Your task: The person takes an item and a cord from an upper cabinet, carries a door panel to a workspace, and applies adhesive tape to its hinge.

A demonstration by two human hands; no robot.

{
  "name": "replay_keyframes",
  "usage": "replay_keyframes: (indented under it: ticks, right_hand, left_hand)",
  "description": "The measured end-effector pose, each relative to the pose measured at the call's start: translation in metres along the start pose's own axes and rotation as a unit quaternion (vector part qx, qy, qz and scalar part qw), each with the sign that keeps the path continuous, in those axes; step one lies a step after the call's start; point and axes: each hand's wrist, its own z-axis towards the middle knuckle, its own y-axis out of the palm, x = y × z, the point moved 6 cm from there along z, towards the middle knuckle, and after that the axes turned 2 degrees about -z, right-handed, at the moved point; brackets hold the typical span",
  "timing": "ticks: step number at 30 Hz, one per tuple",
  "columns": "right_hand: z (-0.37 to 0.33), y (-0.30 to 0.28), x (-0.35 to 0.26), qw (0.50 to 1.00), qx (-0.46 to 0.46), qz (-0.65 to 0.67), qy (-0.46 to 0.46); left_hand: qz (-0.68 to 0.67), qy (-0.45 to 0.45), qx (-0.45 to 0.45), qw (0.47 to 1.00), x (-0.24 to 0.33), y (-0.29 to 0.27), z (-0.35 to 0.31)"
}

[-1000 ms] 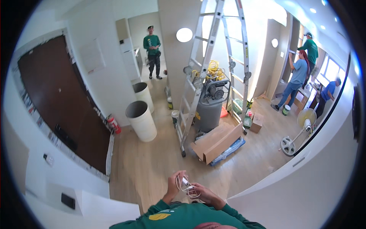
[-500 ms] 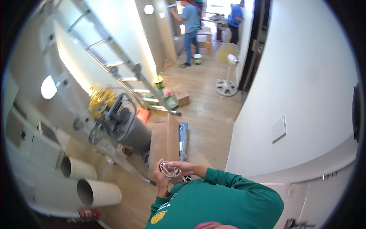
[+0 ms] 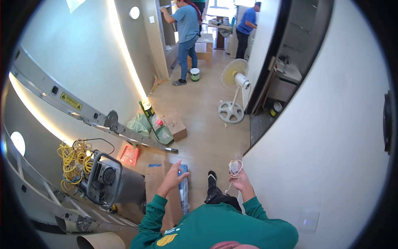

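Note:
A white cable (image 3: 230,182) hangs in loose loops from my right hand (image 3: 241,181), wound about a small white block that looks like a charger plug (image 3: 235,167). The fingers of that hand are closed on it, low in front of me near the right wall. My left hand (image 3: 170,179) is out to the left, its thumb and fingers apart and nothing in them. Below it are a long brown cardboard box (image 3: 155,177) and a narrow blue item in clear wrap (image 3: 184,195).
At left, a grey drum vacuum (image 3: 128,187) bears coiled yellow hose (image 3: 74,162), beside an aluminium ladder (image 3: 83,114). Further on lie a green dustpan (image 3: 164,135), a small carton (image 3: 175,127) and a standing fan (image 3: 233,93). Two people (image 3: 187,33) (image 3: 245,27) work at the back.
My hands have come apart: the right moved right with the cable, the left let go and opened. My view has swung, and one of my feet now shows on the floor.

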Motion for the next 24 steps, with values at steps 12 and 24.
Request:
replay_keyframes:
  ticks: [12,24]
  right_hand:
    - [0.308,0.252,-0.289,0.993,-0.102,-0.045,-0.029]
    - [0.567,0.447,-0.509,0.986,-0.126,0.055,-0.091]
  left_hand:
    - [-0.184,-0.669,0.075,0.716,-0.284,0.056,-0.039]
    - [-0.271,-0.580,0.077,0.765,-0.355,-0.008,0.377]
